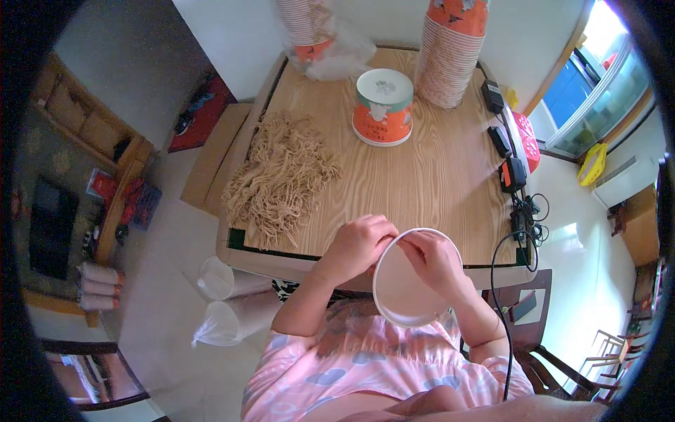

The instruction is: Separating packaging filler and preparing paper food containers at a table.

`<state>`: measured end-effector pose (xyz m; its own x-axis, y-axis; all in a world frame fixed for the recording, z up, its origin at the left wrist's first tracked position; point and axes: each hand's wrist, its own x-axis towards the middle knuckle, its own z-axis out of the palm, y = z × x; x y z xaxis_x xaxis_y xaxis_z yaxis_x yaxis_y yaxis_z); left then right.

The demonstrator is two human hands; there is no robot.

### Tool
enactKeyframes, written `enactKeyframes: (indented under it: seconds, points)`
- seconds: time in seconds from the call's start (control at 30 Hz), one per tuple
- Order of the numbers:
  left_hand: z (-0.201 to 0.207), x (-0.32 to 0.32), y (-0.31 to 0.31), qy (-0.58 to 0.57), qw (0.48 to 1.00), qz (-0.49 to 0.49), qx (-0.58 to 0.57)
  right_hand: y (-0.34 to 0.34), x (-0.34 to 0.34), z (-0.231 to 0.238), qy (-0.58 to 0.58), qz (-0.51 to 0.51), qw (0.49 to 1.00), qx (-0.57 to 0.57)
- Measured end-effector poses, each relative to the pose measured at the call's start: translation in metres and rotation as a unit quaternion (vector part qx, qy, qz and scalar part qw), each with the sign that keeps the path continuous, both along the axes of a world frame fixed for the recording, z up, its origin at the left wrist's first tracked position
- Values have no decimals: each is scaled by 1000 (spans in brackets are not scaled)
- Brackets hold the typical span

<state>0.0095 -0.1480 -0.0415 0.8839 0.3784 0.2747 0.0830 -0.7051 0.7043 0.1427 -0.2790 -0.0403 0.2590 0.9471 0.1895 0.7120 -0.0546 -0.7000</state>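
A white-lined paper bucket (pixel 408 292) is tilted at the table's near edge, its round mouth facing me. My left hand (pixel 362 243) is closed on its wall from outside, at the far left of the rim. Inside the mouth is my right hand (pixel 436 264), its bent fingers pressed together against the wall close to my left hand; whatever they pinch is hidden. A loose heap of tan cords (pixel 285 172) lies on the table's left side. Farther back, an orange and green paper bucket (pixel 383 112) stands upside down.
A tall stack of paper buckets (pixel 450 63) stands back right; another stack (pixel 309 32), partly in clear plastic, stands back left. Black power adapters (pixel 513 174) line the right edge of the wooden table (pixel 401 186). A black cable (pixel 496 295) hangs beside my right arm. Bagged bucket stacks (pixel 242 316) lie on the floor.
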Motion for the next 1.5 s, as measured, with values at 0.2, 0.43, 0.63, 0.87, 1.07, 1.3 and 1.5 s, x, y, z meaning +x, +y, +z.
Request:
enactKeyframes:
  seconds: [0.2, 0.43, 0.63, 0.87, 1.07, 1.3, 1.5]
  points:
    - [-13, 2, 4, 4, 994, 52, -94, 1, 1, 11, 45, -41, 998, -26]
    - [-21, -4, 35, 71, 853, -55, -514, -16, -5, 30, 97, -55, 992, -55]
    - [-12, 2, 37, 101, 742, -72, -659, -9, -42, 37, -15, 49, 998, 41]
    - [-42, 5, 47, 137, 704, -127, -686, -5, -44, 45, -114, 160, 979, 55]
    - [-50, 18, 36, 68, 844, -52, -530, 25, 23, 13, -61, -25, 996, 61]
    - [-80, 33, 8, -5, 907, 16, -421, 23, 42, -14, 168, 15, 969, -182]
    - [-61, 37, -11, -95, 948, 45, -300, 22, 34, -22, 326, 8, 929, -173]
